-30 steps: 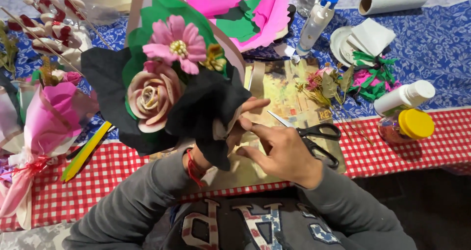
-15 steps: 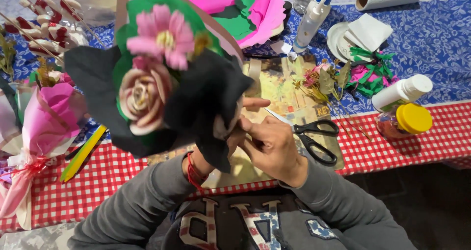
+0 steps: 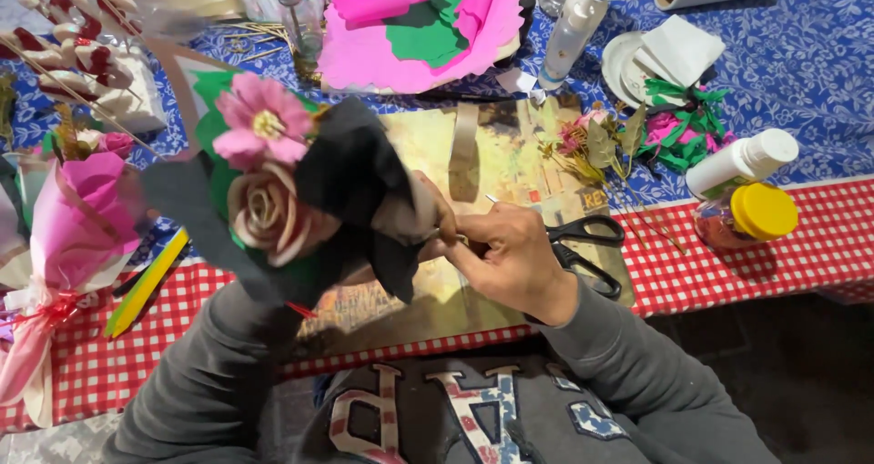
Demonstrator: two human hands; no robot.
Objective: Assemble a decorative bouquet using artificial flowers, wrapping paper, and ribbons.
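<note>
From the head view I see my left hand (image 3: 428, 218) mostly hidden under the black wrapping paper (image 3: 355, 191) of a handmade bouquet (image 3: 273, 191), held up off the surface (image 3: 728, 273) and tilted left, probably so its base faces my right hand (image 3: 510, 254). I cannot tell how the left grip is closed. The right grip is pinched together on something small at the bouquet's base; what it is I cannot make out. I count two paper flowers in the bouquet: one pink daisy (image 3: 262, 122) and one beige rose (image 3: 266, 214). One pair of scissors (image 3: 583, 245) lies just beside my right hand, within reach. Two bottles stand at the right: one white (image 3: 742, 162), one yellow-capped (image 3: 751, 216). One pink-wrapped bouquet (image 3: 68, 236) lies apart at the left.
</note>
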